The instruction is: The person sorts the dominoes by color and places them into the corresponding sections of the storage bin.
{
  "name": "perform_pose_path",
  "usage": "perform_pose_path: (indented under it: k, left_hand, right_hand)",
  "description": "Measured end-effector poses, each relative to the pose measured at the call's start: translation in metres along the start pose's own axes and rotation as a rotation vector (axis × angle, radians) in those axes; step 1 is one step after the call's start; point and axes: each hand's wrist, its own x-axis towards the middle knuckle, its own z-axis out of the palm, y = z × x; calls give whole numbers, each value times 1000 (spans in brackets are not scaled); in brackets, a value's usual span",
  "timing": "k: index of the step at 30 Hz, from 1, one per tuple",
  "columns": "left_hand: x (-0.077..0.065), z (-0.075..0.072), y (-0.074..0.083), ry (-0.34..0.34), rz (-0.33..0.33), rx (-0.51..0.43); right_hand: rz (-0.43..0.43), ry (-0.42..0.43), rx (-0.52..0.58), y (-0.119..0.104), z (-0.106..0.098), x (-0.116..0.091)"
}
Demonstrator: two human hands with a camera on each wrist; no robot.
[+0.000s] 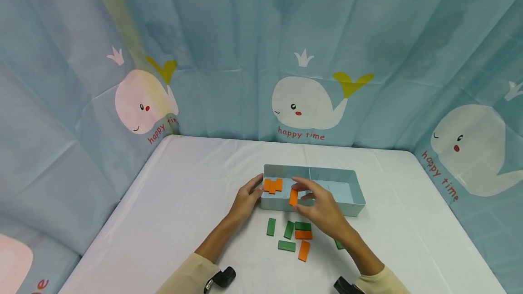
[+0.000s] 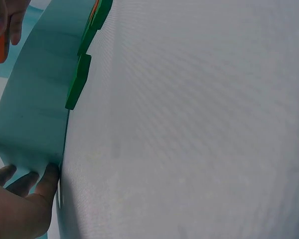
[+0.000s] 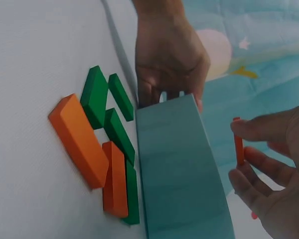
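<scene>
A light blue two-compartment box [image 1: 282, 203] stands on the table. My left hand [image 1: 245, 202] is at its left end; in the left wrist view its fingertips [image 2: 49, 177] touch the box's end. Above the front of the left compartment, my right hand [image 1: 320, 207] pinches an orange block [image 1: 293, 196] upright between thumb and fingers. That block shows edge-on in the right wrist view, thin and flat. Several orange blocks [image 1: 273, 186] sit side by side inside the left compartment.
In front of the box lie several green blocks [image 1: 287, 246] and two orange blocks [image 1: 304, 251]. Another green block [image 1: 339, 244] is partly hidden by my right forearm. A white cloth [image 1: 196, 185] covers the table, and a whale-print curtain [image 1: 220, 98] hangs behind it.
</scene>
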Motion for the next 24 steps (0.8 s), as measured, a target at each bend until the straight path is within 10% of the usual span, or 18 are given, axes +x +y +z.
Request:
perform_pose_path:
  k: [24]
  left_hand:
    - [1,1,0,6,-3,13]
  right_hand:
    - [64,-60,33,3,21,36]
